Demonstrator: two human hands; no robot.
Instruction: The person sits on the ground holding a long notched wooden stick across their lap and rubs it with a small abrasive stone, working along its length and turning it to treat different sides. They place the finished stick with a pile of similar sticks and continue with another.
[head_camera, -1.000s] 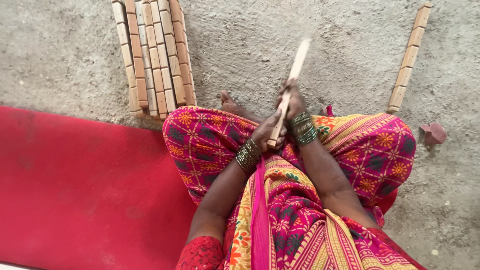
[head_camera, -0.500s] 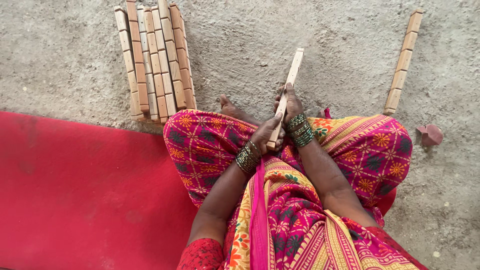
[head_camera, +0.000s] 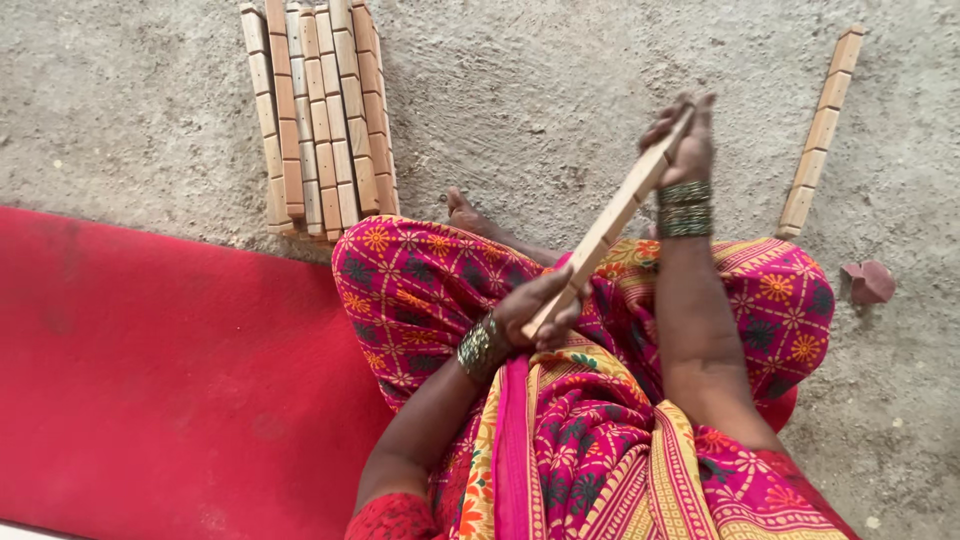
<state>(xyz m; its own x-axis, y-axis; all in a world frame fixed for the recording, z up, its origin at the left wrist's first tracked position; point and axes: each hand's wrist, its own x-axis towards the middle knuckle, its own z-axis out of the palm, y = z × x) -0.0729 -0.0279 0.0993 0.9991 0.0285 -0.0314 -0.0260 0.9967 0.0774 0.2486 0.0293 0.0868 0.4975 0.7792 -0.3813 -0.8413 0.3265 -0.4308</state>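
Both hands grip one long wooden stick (head_camera: 610, 222) slanted above the patterned lap: the left hand (head_camera: 540, 310) closes on its lower end, the right hand (head_camera: 682, 140) on its upper end. A bundle of sticks (head_camera: 318, 115) lies left of it on the floor; a single stick (head_camera: 820, 130) lies right.

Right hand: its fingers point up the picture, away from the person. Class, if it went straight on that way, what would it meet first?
Probably nothing: past the right hand, only bare concrete floor shows to the frame's edge.
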